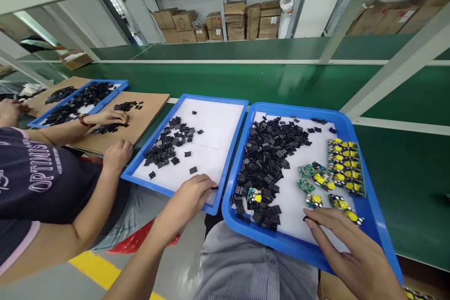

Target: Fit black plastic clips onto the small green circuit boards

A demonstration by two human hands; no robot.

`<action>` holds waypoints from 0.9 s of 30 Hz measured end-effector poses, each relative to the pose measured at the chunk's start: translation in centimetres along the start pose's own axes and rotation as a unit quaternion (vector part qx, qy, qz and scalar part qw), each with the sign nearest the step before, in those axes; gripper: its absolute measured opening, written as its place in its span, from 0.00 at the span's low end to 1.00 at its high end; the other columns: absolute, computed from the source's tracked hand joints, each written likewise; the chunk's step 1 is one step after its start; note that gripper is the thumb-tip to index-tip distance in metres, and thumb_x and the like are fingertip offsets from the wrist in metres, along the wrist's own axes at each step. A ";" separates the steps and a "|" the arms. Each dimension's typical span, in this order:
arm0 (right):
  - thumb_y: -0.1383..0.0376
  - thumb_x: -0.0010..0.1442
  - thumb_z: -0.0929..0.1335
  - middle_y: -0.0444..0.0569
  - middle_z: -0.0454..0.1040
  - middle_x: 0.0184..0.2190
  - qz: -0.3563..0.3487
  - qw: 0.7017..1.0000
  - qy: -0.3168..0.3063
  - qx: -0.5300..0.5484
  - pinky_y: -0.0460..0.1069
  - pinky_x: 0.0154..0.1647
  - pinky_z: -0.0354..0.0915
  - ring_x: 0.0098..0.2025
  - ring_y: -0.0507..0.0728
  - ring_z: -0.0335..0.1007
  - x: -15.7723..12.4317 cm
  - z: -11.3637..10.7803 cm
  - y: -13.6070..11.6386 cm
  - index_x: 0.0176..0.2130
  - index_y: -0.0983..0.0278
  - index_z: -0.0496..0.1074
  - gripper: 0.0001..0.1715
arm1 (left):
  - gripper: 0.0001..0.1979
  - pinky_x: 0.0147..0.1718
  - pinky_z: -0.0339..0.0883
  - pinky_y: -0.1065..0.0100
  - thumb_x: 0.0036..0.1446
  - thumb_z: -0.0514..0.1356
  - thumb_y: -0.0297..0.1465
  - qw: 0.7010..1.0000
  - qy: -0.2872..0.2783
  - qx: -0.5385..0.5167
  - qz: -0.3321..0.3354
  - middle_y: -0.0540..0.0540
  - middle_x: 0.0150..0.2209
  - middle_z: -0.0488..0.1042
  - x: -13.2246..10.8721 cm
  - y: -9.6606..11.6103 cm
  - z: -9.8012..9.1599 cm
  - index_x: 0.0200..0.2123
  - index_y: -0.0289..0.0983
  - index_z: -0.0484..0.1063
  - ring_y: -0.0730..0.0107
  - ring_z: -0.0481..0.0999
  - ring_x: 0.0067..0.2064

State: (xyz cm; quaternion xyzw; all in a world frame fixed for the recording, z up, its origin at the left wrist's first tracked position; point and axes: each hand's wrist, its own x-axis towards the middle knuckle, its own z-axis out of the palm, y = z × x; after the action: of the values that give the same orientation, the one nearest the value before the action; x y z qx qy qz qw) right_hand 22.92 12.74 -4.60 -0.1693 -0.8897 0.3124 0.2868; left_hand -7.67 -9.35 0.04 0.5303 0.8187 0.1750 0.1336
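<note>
My left hand is over the near right corner of the middle blue tray. Its fingers are closed on a small black piece. My right hand hovers above the near side of the right blue tray, thumb and forefinger pinching another small dark piece. Just beyond its fingers lie small circuit boards with yellow parts. A heap of black plastic pieces fills the left of this tray, with one board on top. More black pieces are scattered in the middle tray.
A joined block of boards lies at the right tray's far right. A co-worker sits at left, hands over a cardboard sheet with black pieces. A pale metal post rises behind the right tray. Shelves hold cardboard boxes.
</note>
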 end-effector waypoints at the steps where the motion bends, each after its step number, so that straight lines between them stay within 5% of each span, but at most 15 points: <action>1: 0.63 0.70 0.70 0.51 0.79 0.46 0.009 1.000 0.004 -0.001 0.51 0.45 0.78 0.45 0.61 0.81 -0.2 -0.1 0.0 0.52 0.56 0.78 0.12 | 0.15 0.44 0.76 0.63 0.69 0.53 0.24 1.000 0.014 -0.001 -0.005 0.44 0.42 0.82 0.0 0.0 -0.2 0.44 0.40 0.81 0.60 0.83 0.43; 5: 0.66 0.71 0.68 0.51 0.79 0.46 0.018 1.000 0.013 0.005 0.51 0.45 0.77 0.46 0.60 0.81 -0.6 -0.1 -0.2 0.54 0.56 0.78 0.14 | 0.12 0.47 0.75 0.64 0.70 0.55 0.26 0.995 0.065 -0.076 0.016 0.44 0.46 0.80 0.1 2.0 -0.4 0.45 0.41 0.80 0.62 0.81 0.46; 11: 0.69 0.69 0.70 0.51 0.81 0.43 0.035 0.997 0.053 0.032 0.53 0.46 0.78 0.44 0.60 0.81 -0.3 0.6 -0.7 0.52 0.57 0.77 0.13 | 0.15 0.52 0.76 0.60 0.72 0.54 0.25 0.986 -0.065 -0.091 0.122 0.43 0.51 0.79 1.0 6.6 1.4 0.54 0.42 0.77 0.61 0.79 0.52; 18: 0.69 0.69 0.70 0.50 0.82 0.44 0.079 0.991 0.085 0.067 0.53 0.48 0.79 0.45 0.60 0.82 -0.3 0.7 -0.6 0.51 0.57 0.79 0.13 | 0.16 0.54 0.75 0.49 0.71 0.58 0.27 0.987 -0.012 -0.002 0.163 0.41 0.54 0.79 3.8 6.5 3.7 0.59 0.40 0.74 0.52 0.75 0.55; 27: 0.68 0.68 0.70 0.49 0.82 0.39 0.119 0.980 0.114 0.110 0.52 0.42 0.78 0.41 0.59 0.81 0.4 0.3 -1.2 0.44 0.59 0.79 0.06 | 0.16 0.53 0.76 0.55 0.69 0.63 0.29 0.980 0.047 -0.072 0.181 0.42 0.52 0.78 5.6 6.4 4.1 0.58 0.42 0.73 0.57 0.77 0.54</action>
State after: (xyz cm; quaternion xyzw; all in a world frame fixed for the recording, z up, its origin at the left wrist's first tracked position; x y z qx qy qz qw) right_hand 22.31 11.90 -3.90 -0.2757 -0.7852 0.4186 0.3636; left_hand -3.04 -1.25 -1.09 0.6498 0.7000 0.2796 0.0985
